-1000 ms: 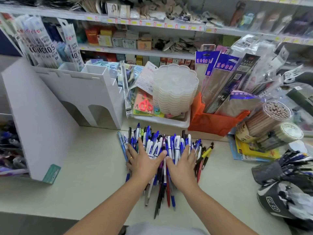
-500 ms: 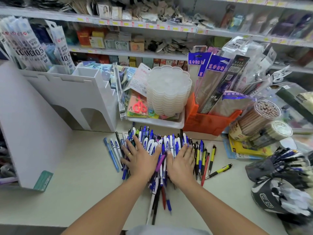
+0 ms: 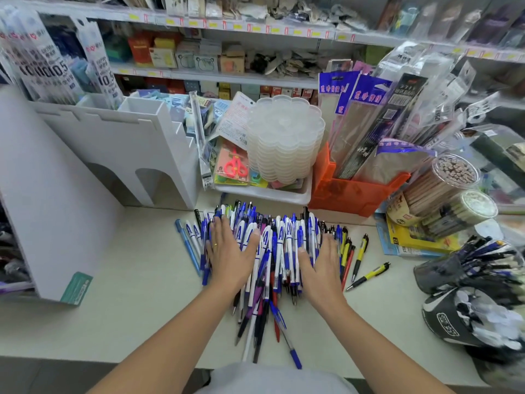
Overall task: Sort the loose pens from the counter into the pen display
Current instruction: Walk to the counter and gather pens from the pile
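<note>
The white tiered pen display stand with arched cut-outs (image 3: 136, 155) stands far left on the pale counter top (image 3: 119, 294), and a tall white panel (image 3: 48, 194) walls off the left. In the middle of the counter lies the big heap of loose blue-and-white plastic pens (image 3: 278, 251), fanned out and mostly pointing far to near. Both hands lie flat on it: left hand (image 3: 231, 253) on the heap's left part, right hand (image 3: 321, 265) on its right, fingers straight and spread, pressing, not gripping anything. These pens look light, stiff, smooth and ready to roll, so I'd take a few at mid-barrel, bunched parallel. Room looks tight far off, with the orange plastic bin (image 3: 352, 191) and the stack of clear scalloped plastic trays (image 3: 284, 137) just behind the heap. The near-left counter offers the open path. A yellow-and-black pen (image 3: 368, 275) strays right, and one blue pen's tip (image 3: 295, 361) sits close to the near edge and might roll off.
</note>
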